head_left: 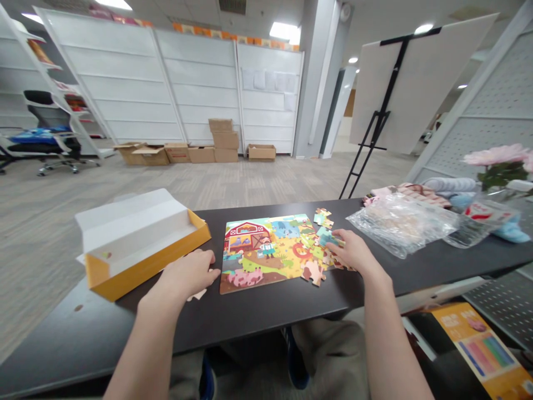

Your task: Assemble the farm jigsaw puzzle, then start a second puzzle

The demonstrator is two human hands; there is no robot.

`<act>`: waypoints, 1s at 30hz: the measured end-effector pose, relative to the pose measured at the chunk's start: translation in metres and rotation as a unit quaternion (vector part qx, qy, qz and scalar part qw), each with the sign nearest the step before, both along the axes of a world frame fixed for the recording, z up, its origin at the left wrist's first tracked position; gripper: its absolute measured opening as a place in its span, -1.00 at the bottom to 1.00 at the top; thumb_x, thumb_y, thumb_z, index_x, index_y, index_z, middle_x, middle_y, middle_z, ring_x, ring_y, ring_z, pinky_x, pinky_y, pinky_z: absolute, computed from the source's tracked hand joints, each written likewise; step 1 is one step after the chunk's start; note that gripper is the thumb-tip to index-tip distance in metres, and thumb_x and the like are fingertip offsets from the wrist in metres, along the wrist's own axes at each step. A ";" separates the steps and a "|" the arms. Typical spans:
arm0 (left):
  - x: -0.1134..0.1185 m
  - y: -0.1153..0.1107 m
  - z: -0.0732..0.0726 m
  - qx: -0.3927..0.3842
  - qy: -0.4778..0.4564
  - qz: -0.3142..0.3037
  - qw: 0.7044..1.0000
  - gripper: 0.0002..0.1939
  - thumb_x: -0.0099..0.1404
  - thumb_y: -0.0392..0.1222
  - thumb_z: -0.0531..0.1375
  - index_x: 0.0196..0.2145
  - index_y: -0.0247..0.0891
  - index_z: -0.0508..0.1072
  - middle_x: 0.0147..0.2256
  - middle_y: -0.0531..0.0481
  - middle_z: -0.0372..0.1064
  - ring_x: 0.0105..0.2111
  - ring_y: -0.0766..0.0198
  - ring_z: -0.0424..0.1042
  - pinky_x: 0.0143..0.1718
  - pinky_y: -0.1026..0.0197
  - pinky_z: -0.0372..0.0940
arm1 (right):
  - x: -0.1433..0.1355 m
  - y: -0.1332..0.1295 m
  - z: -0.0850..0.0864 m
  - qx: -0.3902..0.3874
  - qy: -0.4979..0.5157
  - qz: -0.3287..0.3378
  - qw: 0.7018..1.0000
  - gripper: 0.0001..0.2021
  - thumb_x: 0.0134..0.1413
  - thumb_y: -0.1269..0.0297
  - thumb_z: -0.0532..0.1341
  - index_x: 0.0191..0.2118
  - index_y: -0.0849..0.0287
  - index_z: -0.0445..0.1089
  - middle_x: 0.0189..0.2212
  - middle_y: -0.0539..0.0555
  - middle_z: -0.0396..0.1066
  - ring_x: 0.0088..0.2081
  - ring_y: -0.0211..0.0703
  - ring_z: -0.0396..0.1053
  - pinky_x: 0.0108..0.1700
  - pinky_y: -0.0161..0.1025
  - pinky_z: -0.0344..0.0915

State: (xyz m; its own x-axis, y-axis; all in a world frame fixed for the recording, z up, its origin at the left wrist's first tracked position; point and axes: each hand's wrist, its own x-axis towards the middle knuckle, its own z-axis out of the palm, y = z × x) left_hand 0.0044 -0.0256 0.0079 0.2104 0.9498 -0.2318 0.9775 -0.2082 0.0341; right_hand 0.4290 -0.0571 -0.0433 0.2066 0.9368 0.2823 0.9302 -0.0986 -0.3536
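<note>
An open yellow cardboard box (145, 268) is sitting left of the flat farm puzzle (266, 253). Half-curled, the left hand (188, 273) and right hand (352, 250) are hiding any grip, the right touching a knobbly blue piece (326, 237).

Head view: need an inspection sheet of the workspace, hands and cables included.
Surface: dark table, plain top.
Job's things: farm-picture puzzle board; loose pieces bunched at its right end.
Clutter: open yellow box at left; clear plastic packaging at right.
Hands: left hand beside the board's left edge; right hand at a blue piece, grip unclear.
Cables: nothing seen.
Surroundings: white shelving, cardboard boxes, office chair.
</note>
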 end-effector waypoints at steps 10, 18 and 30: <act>-0.002 0.000 -0.003 -0.007 0.022 0.013 1.000 -0.48 0.31 0.03 0.02 0.13 -0.22 0.40 0.11 -0.26 0.43 0.07 -0.09 0.46 0.04 -0.04 0.34 | -0.002 0.006 -0.001 -0.033 0.041 0.007 0.999 -0.66 0.01 0.27 0.32 -0.04 0.13 0.47 -0.13 0.15 0.55 -0.14 0.01 0.50 -0.08 -0.16 0.36; -0.006 -0.002 0.000 -0.020 0.014 0.012 1.000 -0.49 0.31 0.02 0.03 0.12 -0.22 0.41 0.10 -0.23 0.43 0.07 -0.05 0.46 0.06 -0.02 0.33 | 0.029 -0.001 -0.006 -0.046 0.001 -0.075 0.996 -0.67 0.07 0.21 0.29 -0.04 0.21 0.49 -0.11 0.21 0.54 -0.11 0.04 0.49 -0.08 -0.16 0.35; -0.016 0.003 -0.005 -0.003 -0.011 0.020 1.000 -0.53 0.29 0.06 0.05 0.06 -0.17 0.44 0.07 -0.19 0.49 0.06 -0.07 0.48 -0.04 -0.03 0.37 | 0.024 0.049 -0.008 -0.084 -0.097 -0.007 0.992 -0.64 0.29 0.37 0.07 0.03 0.14 0.57 0.10 0.22 0.48 0.13 0.05 0.40 0.18 -0.11 0.21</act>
State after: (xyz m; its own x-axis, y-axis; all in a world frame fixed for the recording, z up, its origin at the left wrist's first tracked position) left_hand -0.0112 -0.0222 0.0033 0.1778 0.9561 -0.2327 0.9840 -0.1692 0.0566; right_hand 0.4534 -0.0084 -0.0510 0.1762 0.9716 0.1581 0.9774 -0.1537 -0.1449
